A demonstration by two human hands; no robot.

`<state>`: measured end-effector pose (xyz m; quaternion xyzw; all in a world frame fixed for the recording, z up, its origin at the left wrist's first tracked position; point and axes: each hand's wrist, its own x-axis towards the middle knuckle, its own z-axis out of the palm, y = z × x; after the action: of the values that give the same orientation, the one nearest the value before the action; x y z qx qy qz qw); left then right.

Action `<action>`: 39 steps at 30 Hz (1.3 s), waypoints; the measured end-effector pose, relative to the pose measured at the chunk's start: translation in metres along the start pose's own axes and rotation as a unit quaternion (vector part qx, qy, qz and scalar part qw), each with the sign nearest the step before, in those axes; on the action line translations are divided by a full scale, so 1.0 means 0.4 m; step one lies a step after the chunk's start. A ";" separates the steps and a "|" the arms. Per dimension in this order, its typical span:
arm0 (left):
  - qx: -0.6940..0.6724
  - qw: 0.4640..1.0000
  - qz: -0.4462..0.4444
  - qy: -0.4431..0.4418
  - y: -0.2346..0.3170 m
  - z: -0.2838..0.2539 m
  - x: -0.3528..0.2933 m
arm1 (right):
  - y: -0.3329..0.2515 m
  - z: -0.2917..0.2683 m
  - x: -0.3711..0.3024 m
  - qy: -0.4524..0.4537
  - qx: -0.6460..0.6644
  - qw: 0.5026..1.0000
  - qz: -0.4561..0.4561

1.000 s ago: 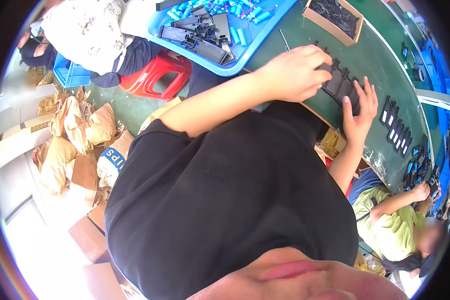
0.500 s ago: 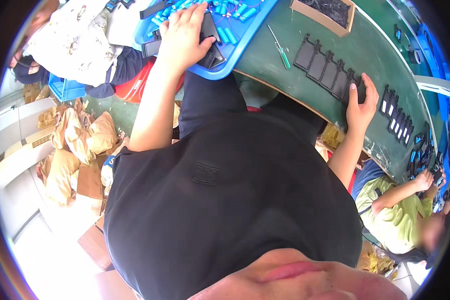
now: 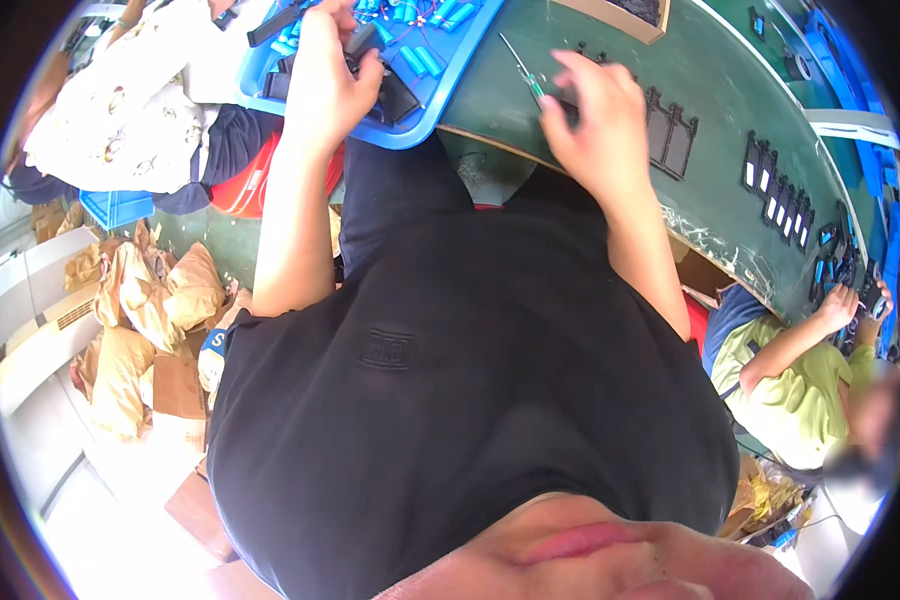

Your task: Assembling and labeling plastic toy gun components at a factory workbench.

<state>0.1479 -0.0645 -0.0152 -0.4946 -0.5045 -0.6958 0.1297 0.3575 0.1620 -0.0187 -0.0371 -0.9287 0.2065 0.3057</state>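
Note:
My left hand (image 3: pixel 332 90) reaches into a blue tray (image 3: pixel 395 136), its thumb and fingers curled round a dark plastic case (image 3: pixel 360 44), partly hidden by the hand. More black cases lie under and beside it, near blue cylindrical cells (image 3: pixel 422 60) with thin wires. Over the green table hangs my right hand (image 3: pixel 605 125), slightly blurred, thumb and forefinger apart with nothing seen between them. It covers part of a row of flat black plastic cases (image 3: pixel 673 140). Just left of its fingers lies a screwdriver (image 3: pixel 530 78) with a green handle.
A cardboard box (image 3: pixel 625 20) of black parts stands at the table's far side. Small black pieces with white strips (image 3: pixel 788 215) lie to the right. A co-worker in a yellow-green shirt (image 3: pixel 795 385) handles parts there; another person in patterned white (image 3: pixel 120 110) is at left.
My right hand has left the right end of the case row and swung left toward the screwdriver. My left hand's fingers have curled in the tray. The view has shifted slightly.

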 end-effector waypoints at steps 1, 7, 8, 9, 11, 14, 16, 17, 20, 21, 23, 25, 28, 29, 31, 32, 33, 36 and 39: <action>0.129 0.982 -0.134 -0.030 0.063 0.047 0.028 | 0.006 0.028 0.011 -0.022 -0.056 0.998 0.002; 0.275 0.950 -0.075 -0.128 0.161 0.109 0.065 | 0.007 0.104 0.027 -0.085 -0.198 0.976 0.016; 0.258 0.954 -0.101 -0.116 0.175 0.123 0.053 | 0.002 0.104 0.026 -0.087 -0.195 0.977 0.010; 0.295 0.945 0.022 -0.139 0.166 0.147 0.050 | -0.006 0.085 0.020 -0.083 -0.147 0.985 0.041; 0.319 0.926 0.030 -0.200 0.151 0.187 0.006 | 0.020 0.041 0.012 -0.005 -0.012 0.995 0.104; 0.362 0.893 0.052 -0.263 0.115 0.262 -0.009 | 0.077 -0.084 -0.017 -0.022 0.125 0.953 0.276; 0.371 0.876 0.035 -0.307 0.055 0.291 -0.038 | 0.164 -0.147 -0.054 0.064 0.202 0.926 0.313; 0.398 0.849 0.012 -0.348 0.033 0.302 -0.046 | 0.182 -0.169 -0.067 0.103 0.191 0.922 0.321; 0.440 0.803 -0.057 -0.398 0.008 0.350 -0.075 | 0.263 -0.224 -0.139 0.179 0.102 0.926 0.316; 0.431 0.814 -0.046 -0.386 -0.013 0.355 -0.093 | 0.283 -0.230 -0.162 0.210 0.099 0.925 0.303; 0.404 0.827 -0.037 -0.389 -0.024 0.363 -0.095 | 0.287 -0.259 -0.201 0.236 0.074 0.921 0.301; 0.359 0.846 -0.051 -0.390 -0.004 0.363 -0.077 | 0.318 -0.241 -0.240 0.272 0.111 0.903 0.313; 0.353 0.880 -0.007 -0.318 0.046 0.343 -0.044 | 0.360 -0.196 -0.278 0.285 0.160 0.874 0.360; 0.340 0.887 -0.002 -0.312 0.063 0.321 -0.026 | 0.376 -0.193 -0.286 0.283 0.173 0.868 0.370; 0.333 0.896 0.017 -0.293 0.078 0.247 0.010 | 0.370 -0.197 -0.287 0.303 0.191 0.858 0.369; 0.346 0.899 0.020 -0.266 0.068 0.192 0.028 | 0.370 -0.200 -0.287 0.295 0.204 0.860 0.364; 0.409 0.884 0.024 -0.224 0.075 0.142 0.049 | 0.370 -0.203 -0.290 0.288 0.215 0.861 0.360; 0.609 0.745 0.047 -0.268 0.058 -0.069 0.081 | 0.375 -0.195 -0.292 0.284 0.216 0.865 0.352; 0.611 0.742 -0.111 -0.252 -0.008 -0.194 0.036 | 0.383 -0.191 -0.293 0.284 0.230 0.868 0.337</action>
<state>0.0957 -0.1229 -0.0052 -0.4068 -0.8874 -0.0973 0.1938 0.4882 0.3062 -0.0901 -0.3336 -0.6590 0.4852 0.4679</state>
